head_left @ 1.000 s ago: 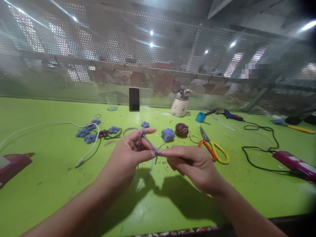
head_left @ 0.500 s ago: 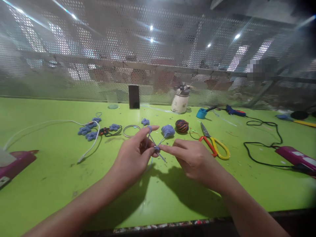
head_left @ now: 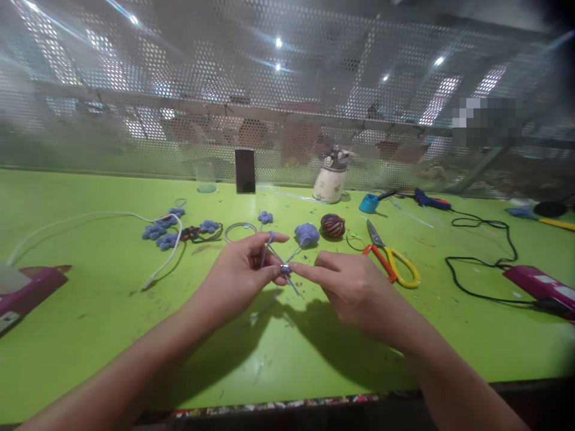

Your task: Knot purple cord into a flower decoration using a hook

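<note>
My left hand (head_left: 245, 260) is closed, pinching a small piece of blue-purple crochet work (head_left: 286, 271) between thumb and fingers. A strand of yarn (head_left: 268, 248) loops over its raised index finger, and a loose tail hangs below. My right hand (head_left: 348, 281) is closed too, its index finger stretched along to the piece. A shiny metal tip of a crochet hook (head_left: 286, 267) shows there; the rest is hidden by the hand. Just beyond lies the blue-purple yarn ball (head_left: 307, 235), its strand running to the piece.
Behind are a multicoloured yarn ball (head_left: 333, 225), scissors (head_left: 390, 260), a ring (head_left: 233, 232), and crocheted flowers (head_left: 167, 240). A phone (head_left: 245, 172), a bottle (head_left: 330, 179) and a clear cup (head_left: 206, 179) stand at the back. Power strips (head_left: 541, 284) and cables lie at the sides.
The view has shifted slightly, so the table items sit a little higher. Both hands stay at the piece; the strands between them have changed angle slightly.
</note>
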The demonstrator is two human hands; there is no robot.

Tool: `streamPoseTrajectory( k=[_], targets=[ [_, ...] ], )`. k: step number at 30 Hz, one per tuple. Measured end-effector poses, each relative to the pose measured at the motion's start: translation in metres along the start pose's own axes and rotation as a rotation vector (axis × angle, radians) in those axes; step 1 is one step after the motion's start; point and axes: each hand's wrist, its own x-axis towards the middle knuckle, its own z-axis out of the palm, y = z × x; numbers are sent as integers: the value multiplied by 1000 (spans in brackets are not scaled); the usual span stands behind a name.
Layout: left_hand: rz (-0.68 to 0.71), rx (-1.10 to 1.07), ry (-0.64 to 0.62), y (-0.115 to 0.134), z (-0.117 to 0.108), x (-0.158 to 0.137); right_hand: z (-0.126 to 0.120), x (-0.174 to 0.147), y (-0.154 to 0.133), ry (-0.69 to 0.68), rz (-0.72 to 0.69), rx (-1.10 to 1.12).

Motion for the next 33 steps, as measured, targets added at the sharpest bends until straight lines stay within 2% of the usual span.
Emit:
streamPoseTrajectory(
  k=[6,12,17,24,33],
  targets=[
    [-46,-26,-11,2,0,0,-3,-1,0,-17,-22,-65],
    [-90,-89,-66,2,-4,0,-4,-2,3,-30,-63,34],
    [-112,-91,-89,0,-8,1,-7,-2,1,-40,-59,-52],
    [-159,-28,-55,-2,-6,1,-8,-3,-6,-95,-51,-162],
    [-130,1,6,-1,-2,1,-8,-3,-10,-127,-12,-208]
  ],
)
